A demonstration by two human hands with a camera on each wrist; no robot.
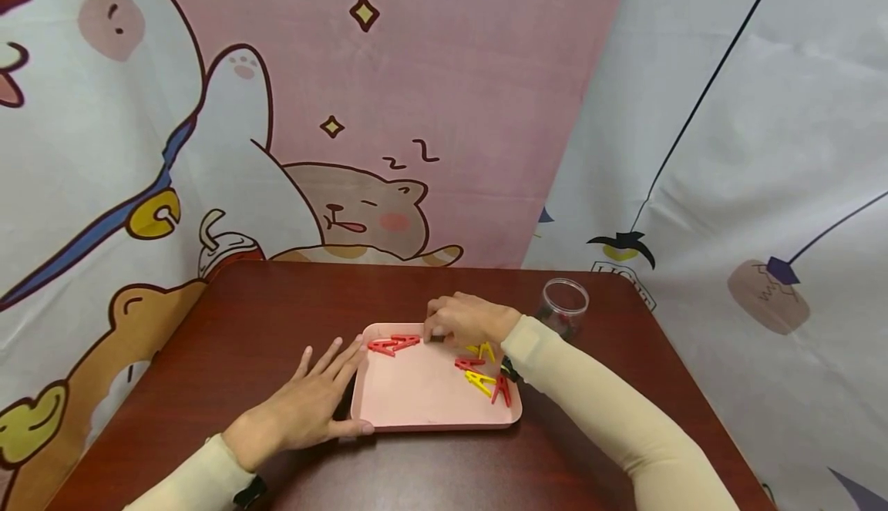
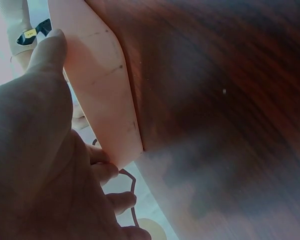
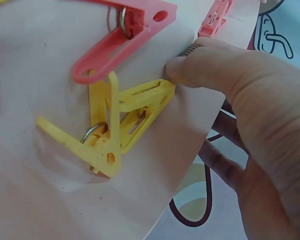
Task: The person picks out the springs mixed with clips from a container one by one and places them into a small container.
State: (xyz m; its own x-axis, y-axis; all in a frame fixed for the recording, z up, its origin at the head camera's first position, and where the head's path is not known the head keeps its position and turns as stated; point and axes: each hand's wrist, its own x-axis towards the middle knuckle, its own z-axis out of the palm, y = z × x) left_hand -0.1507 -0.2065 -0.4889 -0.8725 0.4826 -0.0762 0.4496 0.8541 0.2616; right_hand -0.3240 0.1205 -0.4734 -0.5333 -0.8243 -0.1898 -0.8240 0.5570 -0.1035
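A shallow pink tray (image 1: 416,395) lies on the table with red and yellow plastic clips inside. My left hand (image 1: 305,407) rests spread at its left side, thumb touching the near corner and fingertips by the left rim. My right hand (image 1: 468,318) reaches over the back rim. Its thumb and forefinger pinch a small metal coil spring (image 3: 190,49), mostly hidden by the fingertips. Right beside those fingertips are yellow clips (image 3: 102,145) and a pink-red clip (image 3: 125,45). Two red clips (image 1: 394,344) lie in the tray's back left corner.
A clear round jar (image 1: 564,299) stands behind the tray on the right, its lower part partly behind the right sleeve (image 1: 590,388). Dark reddish wood makes up the table (image 1: 277,303). Behind it hangs a printed cartoon cloth (image 1: 486,110).
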